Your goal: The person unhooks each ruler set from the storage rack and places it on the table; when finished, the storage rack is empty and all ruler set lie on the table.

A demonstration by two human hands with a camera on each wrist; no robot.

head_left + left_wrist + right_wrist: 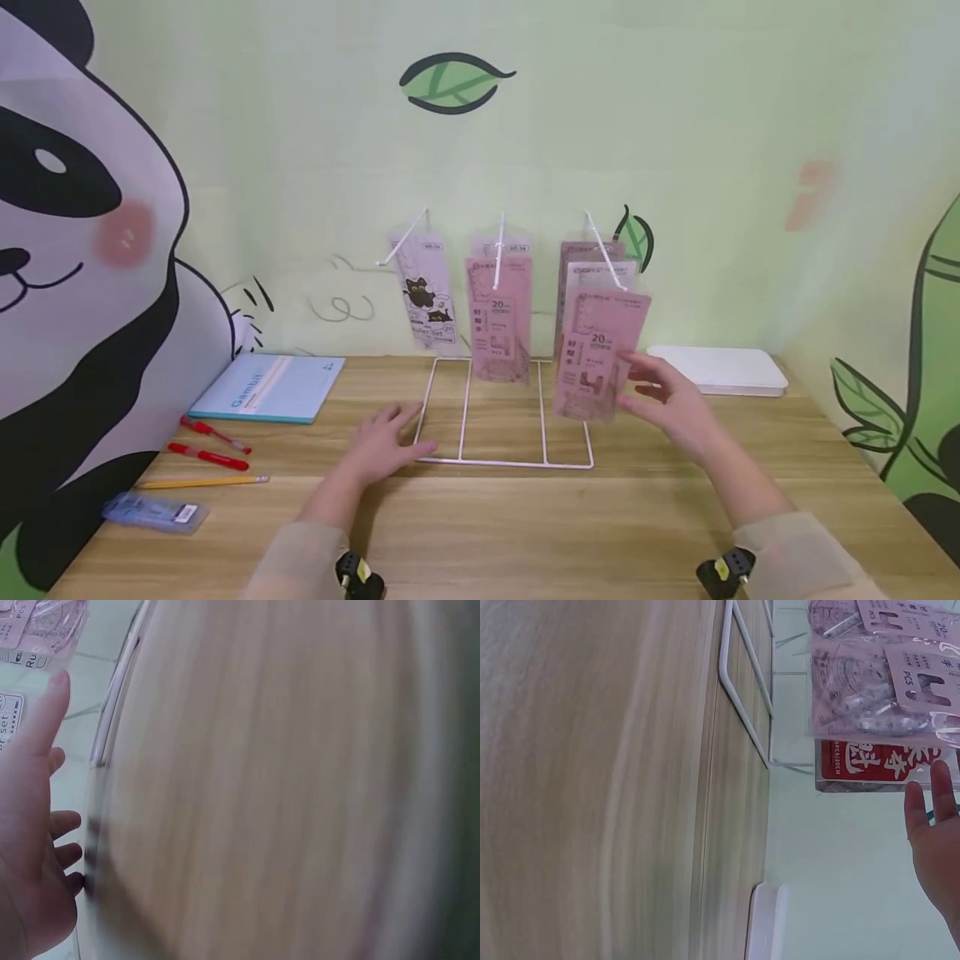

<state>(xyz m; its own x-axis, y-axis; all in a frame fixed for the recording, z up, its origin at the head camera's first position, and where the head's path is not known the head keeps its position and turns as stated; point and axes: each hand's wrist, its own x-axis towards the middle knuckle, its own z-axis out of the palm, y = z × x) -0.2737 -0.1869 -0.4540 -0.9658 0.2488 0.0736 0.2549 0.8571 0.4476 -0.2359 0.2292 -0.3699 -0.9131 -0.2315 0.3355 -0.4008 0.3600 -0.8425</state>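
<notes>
A white wire display rack [502,462] stands on the table, with ruler set packages hanging from its three hooks. My right hand [671,400] touches the right edge of the front pink ruler set [600,333] on the right hook, its visible fingers fairly straight. Behind that hang a paler package and one with a red label [877,763]. On the middle hook is another pink ruler set [498,333] with a pale one behind; a black-cat ruler set [423,287] hangs on the left hook. My left hand [382,446], fingers spread, lies at the rack base's left side.
At the left lie a light blue notebook [270,387], two red pens [206,456], a yellow pencil [198,482] and a translucent blue case [153,512]. Toward the back right sits a flat white box [720,370]. A painted wall backdrop [300,167] rises behind the table.
</notes>
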